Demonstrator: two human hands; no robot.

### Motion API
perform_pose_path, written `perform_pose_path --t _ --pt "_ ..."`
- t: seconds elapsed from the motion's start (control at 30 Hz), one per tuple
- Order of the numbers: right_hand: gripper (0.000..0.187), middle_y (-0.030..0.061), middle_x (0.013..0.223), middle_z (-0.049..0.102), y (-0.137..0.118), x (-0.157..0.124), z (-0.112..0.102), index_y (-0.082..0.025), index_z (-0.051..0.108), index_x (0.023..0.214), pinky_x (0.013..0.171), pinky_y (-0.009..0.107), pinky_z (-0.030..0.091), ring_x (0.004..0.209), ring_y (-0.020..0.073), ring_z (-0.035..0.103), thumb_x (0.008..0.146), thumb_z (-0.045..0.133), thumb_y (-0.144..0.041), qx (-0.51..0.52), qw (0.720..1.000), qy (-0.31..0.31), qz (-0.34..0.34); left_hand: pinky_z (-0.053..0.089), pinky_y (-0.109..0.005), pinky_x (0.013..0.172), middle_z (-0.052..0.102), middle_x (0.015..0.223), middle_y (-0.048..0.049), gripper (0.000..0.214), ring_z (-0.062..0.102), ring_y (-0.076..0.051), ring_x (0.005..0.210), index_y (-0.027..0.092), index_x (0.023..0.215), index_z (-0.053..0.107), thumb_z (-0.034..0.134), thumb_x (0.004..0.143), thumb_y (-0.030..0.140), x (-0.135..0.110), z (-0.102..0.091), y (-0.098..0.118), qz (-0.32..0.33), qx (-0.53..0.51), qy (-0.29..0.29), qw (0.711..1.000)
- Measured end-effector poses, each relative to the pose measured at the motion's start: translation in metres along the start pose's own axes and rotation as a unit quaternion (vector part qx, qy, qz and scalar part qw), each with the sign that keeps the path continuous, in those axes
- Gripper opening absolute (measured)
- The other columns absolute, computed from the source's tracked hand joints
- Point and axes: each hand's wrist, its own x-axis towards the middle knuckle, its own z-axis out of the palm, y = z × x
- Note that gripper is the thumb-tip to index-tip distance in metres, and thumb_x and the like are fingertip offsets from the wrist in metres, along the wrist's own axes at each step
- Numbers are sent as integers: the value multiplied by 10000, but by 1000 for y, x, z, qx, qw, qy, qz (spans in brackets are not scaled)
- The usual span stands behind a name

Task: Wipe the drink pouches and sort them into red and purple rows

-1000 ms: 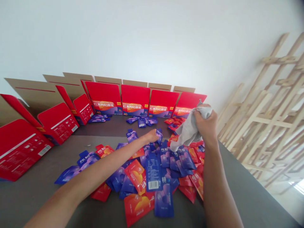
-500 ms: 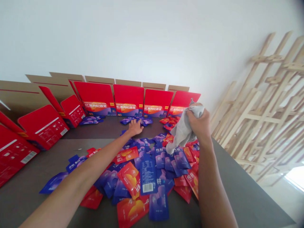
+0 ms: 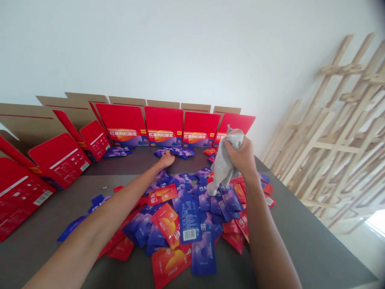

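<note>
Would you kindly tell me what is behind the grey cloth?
Around the grey cloth, the rightmost red box, blue pouches and red pouches show behind; what the cloth and right hand cover cannot be seen.

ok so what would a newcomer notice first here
A heap of red and blue pouches across the middle of the table catches the eye first. Behind it, bright red open boxes stand in a row before the pale wall. The right hand grips a crumpled grey cloth over the heap's right side.

The grey table (image 3: 306,249) carries red boxes (image 3: 164,122) and pouches (image 3: 189,218) (blue and red, mostly heaped).
</note>
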Motion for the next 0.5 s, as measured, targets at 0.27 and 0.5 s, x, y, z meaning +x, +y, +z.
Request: perform_pose_path --t 0.27,0.5 --pt "121 10 860 692 -6 -23 52 -244 619 940 761 330 506 789 219 657 824 591 -261 38 990 -124 -49 615 -416 867 699 1208 -87 342 701 -211 1006 163 1238 658 666 1001 409 -69 -5 20 11 -321 -133 938" --pt "185 38 950 706 -6 -49 91 -250 623 984 825 349 522 880 241 672 805 579 -253 25 978 -200 -56 575 -324 772 745 800 -50 210 712 -208 784 167 806 707 638 920 329 -132 -4 45 38 -470 -183 863"
